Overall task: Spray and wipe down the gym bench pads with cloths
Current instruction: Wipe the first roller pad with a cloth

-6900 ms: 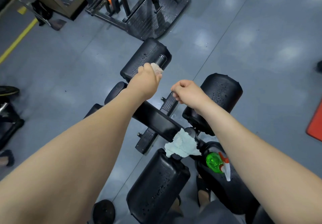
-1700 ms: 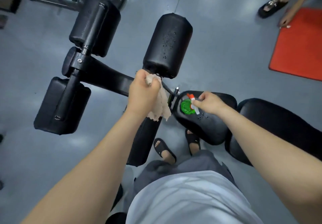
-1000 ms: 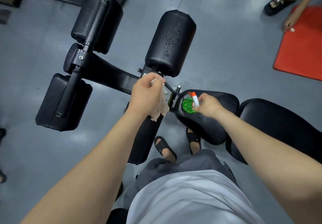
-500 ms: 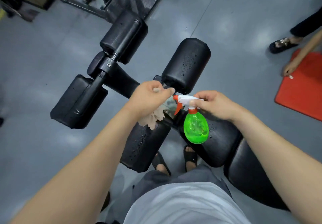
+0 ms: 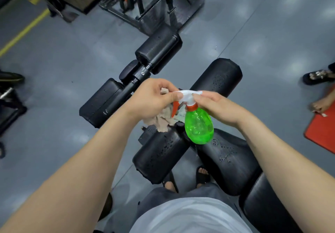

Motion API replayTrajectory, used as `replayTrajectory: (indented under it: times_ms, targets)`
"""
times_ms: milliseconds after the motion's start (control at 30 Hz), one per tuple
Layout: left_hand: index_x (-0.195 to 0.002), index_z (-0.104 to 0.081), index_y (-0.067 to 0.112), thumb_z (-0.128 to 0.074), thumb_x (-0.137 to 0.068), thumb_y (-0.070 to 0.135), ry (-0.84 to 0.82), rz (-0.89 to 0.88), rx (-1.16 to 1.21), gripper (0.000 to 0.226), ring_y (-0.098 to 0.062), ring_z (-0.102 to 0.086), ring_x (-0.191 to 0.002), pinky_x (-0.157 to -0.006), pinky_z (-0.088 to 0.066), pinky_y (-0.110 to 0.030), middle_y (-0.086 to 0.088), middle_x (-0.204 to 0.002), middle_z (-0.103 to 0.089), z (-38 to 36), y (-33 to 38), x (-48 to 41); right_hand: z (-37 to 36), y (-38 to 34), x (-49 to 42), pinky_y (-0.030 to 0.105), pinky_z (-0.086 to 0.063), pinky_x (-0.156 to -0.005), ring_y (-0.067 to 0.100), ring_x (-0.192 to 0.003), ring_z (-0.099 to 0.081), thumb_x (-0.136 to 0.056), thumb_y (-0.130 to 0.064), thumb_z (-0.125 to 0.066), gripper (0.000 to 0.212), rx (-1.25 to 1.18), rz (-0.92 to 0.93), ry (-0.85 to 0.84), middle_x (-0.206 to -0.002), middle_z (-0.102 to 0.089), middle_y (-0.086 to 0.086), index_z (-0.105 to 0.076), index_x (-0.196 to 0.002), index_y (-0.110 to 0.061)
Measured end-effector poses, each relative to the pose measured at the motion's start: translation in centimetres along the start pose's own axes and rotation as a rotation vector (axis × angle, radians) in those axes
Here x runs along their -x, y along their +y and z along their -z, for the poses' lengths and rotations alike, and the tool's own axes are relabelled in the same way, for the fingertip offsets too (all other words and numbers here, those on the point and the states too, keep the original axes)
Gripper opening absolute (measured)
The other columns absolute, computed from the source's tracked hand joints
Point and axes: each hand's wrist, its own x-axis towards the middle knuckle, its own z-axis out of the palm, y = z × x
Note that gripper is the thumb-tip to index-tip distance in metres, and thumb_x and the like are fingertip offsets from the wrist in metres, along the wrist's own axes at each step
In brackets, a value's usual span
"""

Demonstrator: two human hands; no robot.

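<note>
Black gym bench pads point(image 5: 159, 156) are shiny and have little wet drops on them. A moment ago the green see-through plastic spray bottle point(image 5: 198, 125) stood on the bench's seat pad point(image 5: 232, 160). Now the right hand point(image 5: 217, 107) has picked it up by its white top and holds it in the air, just above that pad's far end. The left hand point(image 5: 152, 100) squeezes a crumpled tan cloth point(image 5: 161, 122) and touches the bottle's nozzle with its thumb. I think more spraying comes next, then wiping, because the drops are not yet wiped off
</note>
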Motion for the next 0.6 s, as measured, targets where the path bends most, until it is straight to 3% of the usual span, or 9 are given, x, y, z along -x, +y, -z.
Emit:
replayTrajectory:
  times_ms: [100,200,300,433,500,600]
  targets:
    - [-0.090,-0.077,0.011,-0.076,-0.091,0.022,0.058,0.010,0.033,0.010,-0.015,-0.065,-0.072,-0.073,-0.053,-0.028,-0.014,-0.085,-0.076,2.1,-0.2,0.7,0.0,-0.8,-1.5,0.040,-0.040,-0.114,0.018,-0.128,-0.059,-0.091,-0.044,-0.066,0.041,0.056,0.000,-0.141,-0.129,-0.069,0.000,-0.068,-0.125,-0.020]
    - [-0.094,-0.077,0.008,-0.073,-0.093,0.017,0.108,0.005,0.045,0.009,-0.003,-0.068,-0.076,-0.071,-0.051,-0.014,0.004,-0.083,-0.077,4.1,-1.0,1.5,-0.9,-2.0,-2.9,0.031,-0.040,-0.110,0.006,-0.128,-0.057,-0.097,-0.036,-0.065,0.035,0.102,-0.005,-0.221,-0.132,-0.067,-0.011,-0.065,-0.131,-0.028]
    - [-0.098,-0.076,0.004,-0.070,-0.095,0.013,0.112,0.000,0.030,0.011,0.007,-0.059,-0.063,-0.063,-0.040,-0.005,0.020,-0.067,-0.068,5.4,-2.0,1.9,-2.6,-2.8,-4.4,0.031,-0.040,-0.111,0.001,-0.125,-0.058,-0.095,-0.050,-0.064,0.035,0.161,-0.018,-0.245,-0.128,-0.068,-0.016,-0.069,-0.125,-0.033]
    - [-0.097,-0.075,0.005,-0.068,-0.097,0.012,0.133,-0.029,0.067,0.010,-0.003,-0.068,-0.079,-0.076,-0.047,-0.013,0.004,-0.084,-0.076,7.2,-3.0,2.1,-5.0,-3.5,-6.3,0.024,-0.046,-0.094,0.005,-0.104,-0.063,-0.091,-0.043,-0.064,0.040,0.062,-0.027,-0.220,-0.111,-0.070,-0.010,-0.070,-0.124,-0.021]
    - [-0.099,-0.074,0.005,-0.068,-0.098,0.014,0.141,-0.034,0.137,0.011,-0.012,-0.071,-0.086,-0.083,-0.052,-0.023,-0.006,-0.090,-0.077,8.4,-4.0,2.1,-5.9,-3.9,-7.0,0.025,-0.048,-0.095,0.010,-0.110,-0.065,-0.091,-0.039,-0.064,0.039,0.046,-0.030,-0.252,-0.118,-0.070,-0.009,-0.069,-0.127,-0.022]
    - [-0.100,-0.076,0.010,-0.069,-0.097,0.018,0.160,-0.023,0.128,0.011,-0.009,-0.071,-0.089,-0.085,-0.053,-0.024,-0.001,-0.092,-0.078,10.3,-5.4,2.0,-7.7,-4.3,-8.0,0.025,-0.050,-0.093,0.010,-0.107,-0.067,-0.092,-0.035,-0.064,0.041,0.038,-0.055,-0.298,-0.116,-0.073,-0.011,-0.067,-0.129,-0.018]
